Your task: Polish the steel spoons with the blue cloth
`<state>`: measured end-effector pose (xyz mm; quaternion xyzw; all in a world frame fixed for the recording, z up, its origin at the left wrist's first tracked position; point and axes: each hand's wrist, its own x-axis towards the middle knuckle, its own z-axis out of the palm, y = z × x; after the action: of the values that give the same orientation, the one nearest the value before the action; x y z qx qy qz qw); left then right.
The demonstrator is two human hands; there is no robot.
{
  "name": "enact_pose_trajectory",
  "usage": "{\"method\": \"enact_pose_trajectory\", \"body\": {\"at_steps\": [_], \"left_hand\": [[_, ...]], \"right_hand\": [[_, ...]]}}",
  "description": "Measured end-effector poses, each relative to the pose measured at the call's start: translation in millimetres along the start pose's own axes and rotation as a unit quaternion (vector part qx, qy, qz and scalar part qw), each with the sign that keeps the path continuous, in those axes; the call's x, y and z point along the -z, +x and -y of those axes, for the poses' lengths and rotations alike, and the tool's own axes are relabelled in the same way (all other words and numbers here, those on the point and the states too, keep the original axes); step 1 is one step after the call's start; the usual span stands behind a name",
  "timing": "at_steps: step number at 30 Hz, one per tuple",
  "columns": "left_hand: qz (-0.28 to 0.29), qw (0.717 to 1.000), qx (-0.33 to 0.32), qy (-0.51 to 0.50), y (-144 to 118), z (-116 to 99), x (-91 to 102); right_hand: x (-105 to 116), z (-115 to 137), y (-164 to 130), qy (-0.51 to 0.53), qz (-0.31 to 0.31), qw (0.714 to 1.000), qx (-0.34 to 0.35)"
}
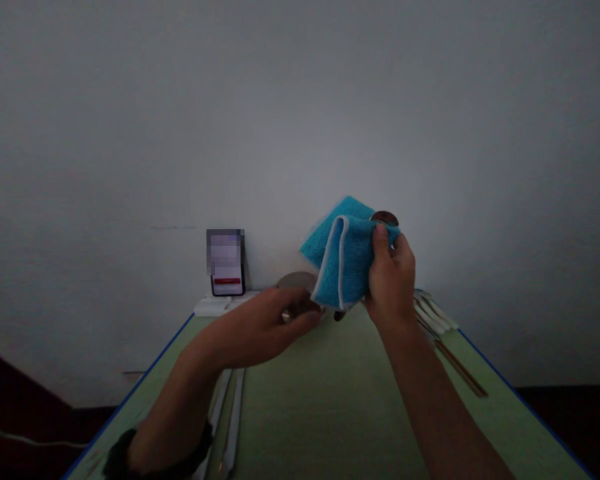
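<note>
A blue towelling cloth point(343, 257) with a pale edge is folded over in my right hand point(394, 280), which is closed on it with the thumb on top. From the cloth's upper right sticks out a shiny rounded metal piece point(384, 217), perhaps a spoon's head; the cloth hides most of it. A small dark tip point(339, 315) shows below the cloth. My left hand point(275, 323) is held just left of the cloth, its thumb and bent fingers apart with nothing visible between them. Behind that hand is a round greyish dish point(297, 280), partly hidden.
On the green table point(310, 413), a phone point(227, 263) leans upright at the back left beside a white object point(213, 306). Light-handled cutlery point(234, 420) lies under my left forearm. Several utensils point(435, 313) and brown chopsticks point(463, 369) lie right. A wall point(300, 133) stands behind.
</note>
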<state>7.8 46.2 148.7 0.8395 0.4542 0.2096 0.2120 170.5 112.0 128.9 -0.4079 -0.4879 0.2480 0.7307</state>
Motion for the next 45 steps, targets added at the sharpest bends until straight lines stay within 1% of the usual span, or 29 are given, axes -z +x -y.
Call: {"method": "enact_pose_trajectory", "body": {"at_steps": [3,5,6,8,9,11,13,14,17,19,22,24,27,29,30,32,33,35,38,40,41,43,45], "left_hand": [[0.065,0.997,-0.014,-0.032,5,-3,-7.5],[0.08,0.995,-0.015,-0.063,9,-3,-11.1],[0.08,0.994,-0.014,-0.071,11,-2,-11.9],[0.062,0.996,-0.009,-0.064,14,0,-11.6],[0.047,0.998,-0.006,-0.051,14,2,-10.9],[0.013,1.0,0.001,-0.024,13,5,-9.0],[-0.023,1.0,0.005,-0.006,12,8,-7.7],[-0.037,0.999,0.004,-0.003,12,9,-7.4],[-0.047,0.999,-0.005,0.002,12,11,-7.7],[-0.035,0.999,-0.004,0.013,13,10,-8.2],[0.003,1.0,-0.004,0.008,13,7,-6.9],[0.027,1.0,-0.006,-0.011,9,5,-2.8],[0.051,0.998,0.001,-0.036,-2,11,9.9],[0.061,0.997,0.017,-0.05,-12,19,20.8],[0.065,0.996,0.026,-0.054,-16,23,25.8],[0.048,0.996,0.038,-0.067,-22,30,32.3],[0.046,0.995,0.052,-0.071,-23,32,33.3],[0.04,0.994,0.077,-0.059,-22,32,30.8],[0.031,0.997,0.075,-0.002,-16,31,22.2],[0.016,0.998,0.061,0.033,-13,32,18.9],[0.01,0.997,0.055,0.045,-13,33,18.7],[0.006,0.997,0.048,0.056,-13,34,20.6],[0.019,0.997,0.04,0.058,-14,33,23.7]], "right_hand": [[-7,-2,-4,0.071,-0.029,0.997,-0.026],[-10,-3,-5,0.122,-0.03,0.99,-0.062],[-10,-3,-4,0.148,-0.03,0.985,-0.083],[-10,-4,-3,0.194,-0.02,0.973,-0.127],[-10,-4,-3,0.211,-0.003,0.967,-0.146],[-10,-5,-3,0.22,0.055,0.96,-0.165],[-11,-4,-6,0.214,0.112,0.957,-0.161],[-12,-4,-7,0.211,0.127,0.957,-0.154],[-15,-3,-11,0.213,0.129,0.958,-0.144],[-15,-2,-10,0.229,0.118,0.954,-0.154],[-13,-3,-5,0.25,0.091,0.948,-0.175],[-9,-4,0,0.244,0.085,0.952,-0.164],[1,-5,5,0.188,0.106,0.971,-0.106],[11,-3,8,0.096,0.147,0.983,-0.057],[15,-2,9,0.04,0.177,0.983,-0.035],[23,3,9,-0.065,0.24,0.968,0.003],[25,6,9,-0.11,0.262,0.959,0.021],[27,14,7,-0.182,0.286,0.939,0.059],[26,22,2,-0.241,0.303,0.916,0.105],[27,24,-1,-0.264,0.32,0.903,0.114],[28,24,-2,-0.275,0.34,0.893,0.111],[33,23,-4,-0.295,0.408,0.858,0.098],[40,22,-4,-0.312,0.503,0.801,0.087]]}}
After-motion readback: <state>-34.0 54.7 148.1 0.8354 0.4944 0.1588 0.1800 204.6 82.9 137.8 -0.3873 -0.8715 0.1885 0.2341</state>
